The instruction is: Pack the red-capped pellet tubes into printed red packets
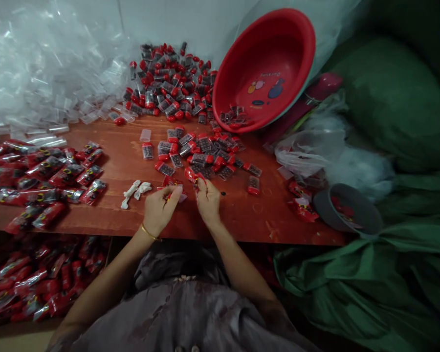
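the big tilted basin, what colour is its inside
Red, with small printed cartoon figures; it shows best in the head view.

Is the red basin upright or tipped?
Tipped. The basin shows its printed floor to the camera, with small containers gathered at its low side.

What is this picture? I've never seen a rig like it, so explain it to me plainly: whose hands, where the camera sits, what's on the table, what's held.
There is no robot here. One camera, worn on a person's head, looks forward and down at two bare hands. The right hand pinches a crumpled red wrapper. The left hand is beside it, at more red wrapping; its grip is unclear.

On the wooden table lie dark-filled clear containers with red ends, red packets at left, and clear plastic pieces behind them. A red basin leans at the back, and a grey bowl sits at right.
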Demonstrator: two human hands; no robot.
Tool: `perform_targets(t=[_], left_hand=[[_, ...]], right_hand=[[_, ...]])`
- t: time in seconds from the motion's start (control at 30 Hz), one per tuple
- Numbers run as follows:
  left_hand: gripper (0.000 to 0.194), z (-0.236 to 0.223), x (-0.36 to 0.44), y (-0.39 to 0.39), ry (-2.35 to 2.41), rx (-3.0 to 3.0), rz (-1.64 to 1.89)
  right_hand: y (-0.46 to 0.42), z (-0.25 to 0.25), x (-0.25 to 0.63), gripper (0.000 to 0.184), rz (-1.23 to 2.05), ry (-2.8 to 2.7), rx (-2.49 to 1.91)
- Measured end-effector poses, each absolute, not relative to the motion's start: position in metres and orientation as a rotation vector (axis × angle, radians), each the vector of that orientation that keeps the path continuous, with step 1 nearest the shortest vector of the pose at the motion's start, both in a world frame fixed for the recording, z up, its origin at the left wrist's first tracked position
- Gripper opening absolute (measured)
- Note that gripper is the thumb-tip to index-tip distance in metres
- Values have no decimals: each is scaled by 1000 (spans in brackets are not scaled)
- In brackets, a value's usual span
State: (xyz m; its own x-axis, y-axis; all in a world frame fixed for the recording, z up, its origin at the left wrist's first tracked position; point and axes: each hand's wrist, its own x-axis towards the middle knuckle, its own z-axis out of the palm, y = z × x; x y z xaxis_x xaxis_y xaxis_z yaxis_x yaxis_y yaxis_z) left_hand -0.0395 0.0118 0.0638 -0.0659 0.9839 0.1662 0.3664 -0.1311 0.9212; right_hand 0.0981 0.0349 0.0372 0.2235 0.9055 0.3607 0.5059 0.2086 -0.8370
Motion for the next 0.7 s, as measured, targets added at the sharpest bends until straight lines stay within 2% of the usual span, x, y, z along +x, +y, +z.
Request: perform_targets(t=[0.1,0.2,0.43,0.63,0.7], left_hand=[[38,59,-26,-1,1330,1040,1280],[36,56,-19,-7,1242,805,1383],[39,56,-16,-12,1188,695,1316],[39,59,-30,2,1285,723,1314],[41,63,-35,7,1276,703,1309]], right_hand=[[17,33,87,34,478,-1478,-1381],[3,24,80,31,481,-1524,-1335],[-6,18,81,33,285,-1609,-1352],[8,34,121,26,549,-1756,-1139],[26,43,149,25,456,-1895,-1152]])
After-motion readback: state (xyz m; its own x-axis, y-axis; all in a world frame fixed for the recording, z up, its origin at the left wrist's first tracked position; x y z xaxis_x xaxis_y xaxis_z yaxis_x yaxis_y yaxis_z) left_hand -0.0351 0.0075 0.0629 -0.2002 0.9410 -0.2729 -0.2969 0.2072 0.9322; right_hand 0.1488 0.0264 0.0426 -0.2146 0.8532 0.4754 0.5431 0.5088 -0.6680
